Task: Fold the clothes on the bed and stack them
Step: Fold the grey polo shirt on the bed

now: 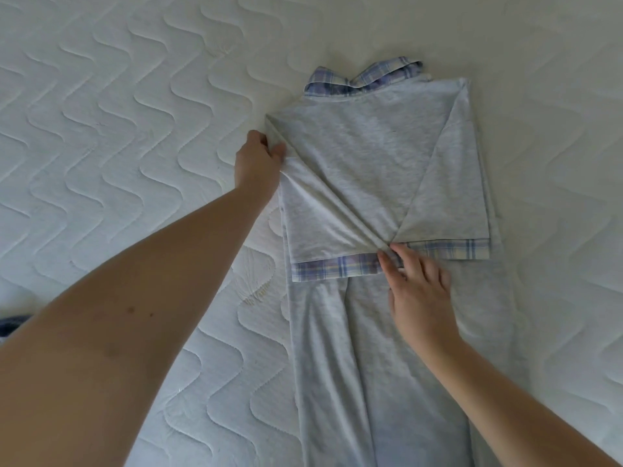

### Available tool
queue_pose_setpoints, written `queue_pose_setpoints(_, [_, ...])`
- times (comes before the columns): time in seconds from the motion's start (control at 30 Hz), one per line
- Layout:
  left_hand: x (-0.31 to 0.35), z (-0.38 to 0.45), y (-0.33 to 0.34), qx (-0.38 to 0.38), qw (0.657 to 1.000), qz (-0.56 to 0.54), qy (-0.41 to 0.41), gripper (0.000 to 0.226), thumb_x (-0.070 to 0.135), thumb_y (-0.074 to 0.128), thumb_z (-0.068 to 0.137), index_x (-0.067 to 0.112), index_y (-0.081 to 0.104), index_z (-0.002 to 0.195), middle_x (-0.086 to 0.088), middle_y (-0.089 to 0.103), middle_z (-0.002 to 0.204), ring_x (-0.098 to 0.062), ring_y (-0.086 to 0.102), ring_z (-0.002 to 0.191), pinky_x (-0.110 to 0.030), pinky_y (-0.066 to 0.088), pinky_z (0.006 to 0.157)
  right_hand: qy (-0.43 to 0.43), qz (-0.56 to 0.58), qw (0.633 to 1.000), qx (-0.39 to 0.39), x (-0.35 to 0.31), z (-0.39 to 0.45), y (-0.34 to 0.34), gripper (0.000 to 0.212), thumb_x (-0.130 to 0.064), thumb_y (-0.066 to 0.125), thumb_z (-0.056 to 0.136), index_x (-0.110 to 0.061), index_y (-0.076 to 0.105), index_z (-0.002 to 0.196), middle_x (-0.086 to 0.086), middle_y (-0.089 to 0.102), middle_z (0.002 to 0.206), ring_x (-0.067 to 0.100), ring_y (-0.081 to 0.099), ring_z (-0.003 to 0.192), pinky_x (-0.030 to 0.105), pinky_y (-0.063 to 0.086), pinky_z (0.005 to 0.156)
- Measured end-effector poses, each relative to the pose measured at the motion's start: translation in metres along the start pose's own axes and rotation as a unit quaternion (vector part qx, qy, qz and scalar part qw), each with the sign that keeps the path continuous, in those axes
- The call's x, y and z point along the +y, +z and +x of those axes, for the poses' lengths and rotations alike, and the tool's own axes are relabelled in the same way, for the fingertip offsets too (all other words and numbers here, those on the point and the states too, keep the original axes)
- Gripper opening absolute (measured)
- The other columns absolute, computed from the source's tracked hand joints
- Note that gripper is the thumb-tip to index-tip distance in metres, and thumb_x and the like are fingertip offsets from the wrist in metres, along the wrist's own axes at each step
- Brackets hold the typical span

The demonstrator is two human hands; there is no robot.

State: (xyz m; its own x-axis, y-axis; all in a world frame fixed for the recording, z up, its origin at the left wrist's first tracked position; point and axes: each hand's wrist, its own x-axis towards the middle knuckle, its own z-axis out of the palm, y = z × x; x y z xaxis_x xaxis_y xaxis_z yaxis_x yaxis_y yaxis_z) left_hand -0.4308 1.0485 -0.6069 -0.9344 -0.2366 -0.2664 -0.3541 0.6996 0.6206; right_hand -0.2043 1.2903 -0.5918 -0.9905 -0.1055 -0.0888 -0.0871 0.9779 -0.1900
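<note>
A light grey garment (364,156) with a blue plaid collar and plaid sleeve cuffs lies flat on the bed, collar at the far end, its long body running toward me. Both sleeves are folded in over the chest. My left hand (258,160) pinches the fold at the garment's left shoulder edge. My right hand (414,284) pinches the plaid cuff of the left sleeve where the two cuffs meet at the middle. The cloth between my hands is pulled into taut diagonal creases.
The white quilted mattress (118,129) with a wavy stitch pattern spreads on all sides of the garment. A bit of dark blue fabric (13,323) shows at the left edge of the view.
</note>
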Motion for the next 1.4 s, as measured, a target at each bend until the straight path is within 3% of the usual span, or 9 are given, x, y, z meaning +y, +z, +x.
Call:
queue_pose_setpoints(0.23, [-0.002, 0.007, -0.001, -0.002, 0.998, -0.051, -0.035, 0.024, 0.032, 0.044, 0.102, 0.016, 0.057, 0.113, 0.005, 0.06, 0.093, -0.014, 0.057, 0.081, -0.026, 0.045, 0.066, -0.048, 0.035, 0.998, 0.028, -0.018, 0.002, -0.008, 0.05, -0.023, 0.042, 0.087, -0.015, 0.055, 0.134, 0.006, 0.049, 0.142, 0.028, 0.044, 0.129, 0.046, 0.032, 0.103])
queue_pose_setpoints(0.4, [0.016, 0.037, -0.011, 0.004, 0.998, -0.042, -0.041, 0.025, 0.033, 0.05, 0.099, 0.019, 0.06, 0.117, 0.005, 0.06, 0.094, -0.015, 0.057, 0.083, -0.027, 0.047, 0.068, -0.109, 0.035, 0.993, -0.028, -0.039, 0.034, -0.002, 0.053, -0.027, 0.044, 0.096, -0.017, 0.04, 0.147, 0.002, 0.033, 0.156, 0.023, 0.03, 0.144, 0.045, 0.026, 0.116])
queue_pose_setpoints(0.53, [0.024, 0.058, -0.015, -0.037, 0.998, -0.047, -0.032, 0.015, 0.03, 0.062, 0.093, 0.019, 0.067, 0.101, 0.008, 0.06, 0.08, -0.015, 0.058, 0.079, -0.022, 0.045, 0.062, -0.105, 0.011, 0.992, -0.064, -0.045, 0.06, 0.009, 0.055, -0.037, 0.033, 0.101, -0.016, 0.029, 0.152, 0.003, 0.023, 0.16, 0.021, 0.021, 0.147, 0.043, 0.016, 0.12])
queue_pose_setpoints(0.67, [0.024, 0.075, -0.018, -0.052, 0.997, -0.048, -0.038, 0.017, 0.029, 0.072, 0.085, 0.013, 0.068, 0.09, 0.001, 0.063, 0.078, -0.018, 0.059, 0.075, -0.031, 0.052, 0.068, -0.082, 0.008, 0.993, -0.089, -0.035, 0.061, 0.021, 0.062, -0.047, 0.02, 0.102, -0.011, 0.024, 0.153, 0.005, 0.016, 0.161, 0.018, 0.012, 0.149, 0.041, 0.016, 0.121])
queue_pose_setpoints(0.87, [0.024, 0.081, -0.013, -0.015, 0.999, -0.014, -0.028, 0.017, 0.035, 0.071, 0.085, 0.02, 0.064, 0.088, 0.011, 0.058, 0.075, -0.009, 0.055, 0.07, -0.02, 0.042, 0.058, -0.079, 0.006, 0.991, -0.104, -0.033, 0.05, 0.02, 0.068, -0.054, 0.015, 0.101, -0.012, 0.017, 0.154, 0.005, 0.01, 0.162, 0.017, 0.005, 0.15, 0.039, 0.014, 0.121])
queue_pose_setpoints(0.93, [0.024, 0.08, -0.012, -0.012, 0.999, -0.033, -0.034, 0.019, 0.038, 0.065, 0.09, 0.02, 0.062, 0.096, 0.009, 0.059, 0.08, -0.012, 0.057, 0.075, -0.023, 0.047, 0.064, -0.064, 0.015, 0.993, -0.101, -0.038, 0.053, 0.017, 0.07, -0.055, 0.012, 0.1, -0.011, 0.017, 0.154, 0.006, 0.01, 0.162, 0.017, 0.005, 0.15, 0.04, 0.012, 0.121])
queue_pose_setpoints(1.03, [0.018, 0.079, -0.019, -0.077, 0.99, -0.102, -0.056, 0.023, 0.035, 0.065, 0.092, 0.019, 0.061, 0.108, 0.003, 0.064, 0.093, -0.014, 0.061, 0.079, -0.022, 0.053, 0.065, -0.051, 0.04, 0.995, -0.074, -0.047, 0.069, 0.012, 0.065, -0.051, 0.014, 0.102, -0.012, 0.014, 0.154, 0.004, 0.007, 0.163, 0.015, 0.002, 0.15, 0.039, 0.009, 0.122])
queue_pose_setpoints(1.13, [0.012, 0.08, -0.029, -0.157, 0.974, -0.154, -0.057, 0.028, 0.018, 0.072, 0.087, 0.016, 0.062, 0.114, 0.006, 0.062, 0.084, -0.011, 0.06, 0.078, -0.018, 0.052, 0.071, -0.107, 0.045, 0.991, -0.063, -0.06, 0.095, 0.015, 0.062, -0.045, 0.019, 0.103, -0.012, 0.012, 0.155, 0.004, 0.005, 0.163, 0.016, 0.002, 0.15, 0.037, 0.008, 0.122])
queue_pose_setpoints(1.4, [0.012, 0.082, -0.02, -0.096, 0.976, -0.162, -0.108, 0.018, 0.016, 0.077, 0.082, 0.019, 0.068, 0.098, 0.007, 0.064, 0.079, -0.007, 0.055, 0.069, -0.013, 0.045, 0.058, -0.14, 0.022, 0.986, -0.086, -0.059, 0.113, 0.035, 0.06, -0.044, 0.027, 0.104, -0.012, 0.016, 0.154, 0.004, 0.007, 0.162, 0.016, 0.001, 0.15, 0.04, 0.015, 0.121])
